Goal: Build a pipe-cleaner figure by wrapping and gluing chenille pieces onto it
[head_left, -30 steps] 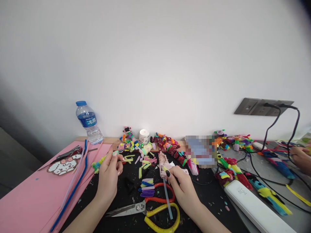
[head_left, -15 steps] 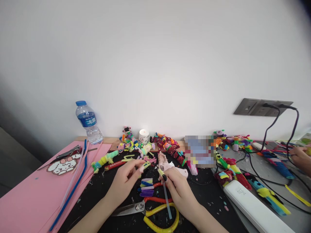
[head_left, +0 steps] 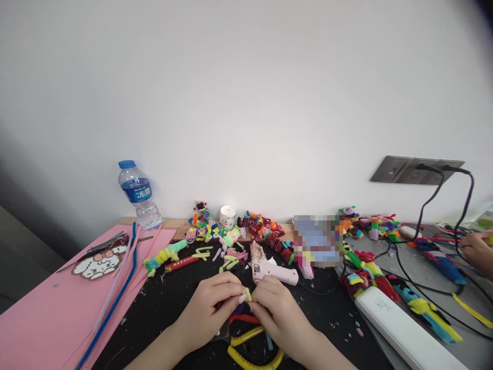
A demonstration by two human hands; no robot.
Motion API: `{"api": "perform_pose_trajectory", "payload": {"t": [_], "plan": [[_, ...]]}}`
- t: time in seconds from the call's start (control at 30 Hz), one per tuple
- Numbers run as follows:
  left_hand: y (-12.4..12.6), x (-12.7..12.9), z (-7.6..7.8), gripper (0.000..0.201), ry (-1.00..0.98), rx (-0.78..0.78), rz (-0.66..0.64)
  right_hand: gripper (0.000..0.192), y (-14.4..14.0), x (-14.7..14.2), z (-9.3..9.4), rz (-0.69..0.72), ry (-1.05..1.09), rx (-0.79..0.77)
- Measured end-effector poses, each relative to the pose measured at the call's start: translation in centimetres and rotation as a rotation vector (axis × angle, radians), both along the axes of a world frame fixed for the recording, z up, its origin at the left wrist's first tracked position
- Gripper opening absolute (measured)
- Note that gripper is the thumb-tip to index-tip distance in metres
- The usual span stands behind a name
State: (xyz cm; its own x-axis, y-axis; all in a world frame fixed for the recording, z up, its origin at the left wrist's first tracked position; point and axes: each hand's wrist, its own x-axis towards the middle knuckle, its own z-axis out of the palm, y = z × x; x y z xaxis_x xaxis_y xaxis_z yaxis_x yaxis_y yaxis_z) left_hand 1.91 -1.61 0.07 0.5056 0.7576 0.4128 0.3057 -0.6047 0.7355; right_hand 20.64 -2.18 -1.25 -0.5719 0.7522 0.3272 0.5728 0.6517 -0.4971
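A short yellow-green piece of pipe cleaner point(head_left: 247, 294) is pinched between the fingertips of my left hand point(head_left: 213, 306) and my right hand point(head_left: 281, 311), which meet over the black mat point(head_left: 323, 329). Below them, partly covered, lie scissors with red and yellow handles point(head_left: 246, 337). The tip of a translucent glue stick point(head_left: 268, 340) shows by the yellow handle. A light pink glue gun point(head_left: 275, 270) rests just beyond my right hand. Short light-green pipe cleaner pieces point(head_left: 230, 263) are scattered beyond my left hand. Purple pieces under my fingers are mostly hidden.
Long pipe cleaners point(head_left: 115, 300) lie on pink sheets point(head_left: 46, 313) at left, near a water bottle point(head_left: 140, 195). Colourful pipe cleaner figures point(head_left: 269, 236) line the wall. At right are a white power bank point(head_left: 404, 329), black cables point(head_left: 421, 205) and another person's hand point(head_left: 477, 252).
My hands have come together and down over the scissors, both now on the small yellow-green piece. Light-green pieces my left hand held now lie on the mat beyond it.
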Motion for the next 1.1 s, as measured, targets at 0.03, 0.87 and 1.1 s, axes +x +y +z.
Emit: {"api": "perform_pose_trajectory", "payload": {"t": [0.03,0.87,1.1], "plan": [[-0.1,0.0,0.0,0.018,-0.003,0.010,0.003,0.019,0.0,0.0,0.0,-0.009,0.008,-0.001],[-0.1,-0.1,0.7,0.021,0.048,-0.122,0.081,0.022,-0.3,0.4,0.3,-0.046,0.093,-0.063],[-0.1,0.1,0.5,0.018,0.045,-0.140,0.012,0.023,-0.3,0.5,0.1,-0.094,0.137,-0.057]]}}
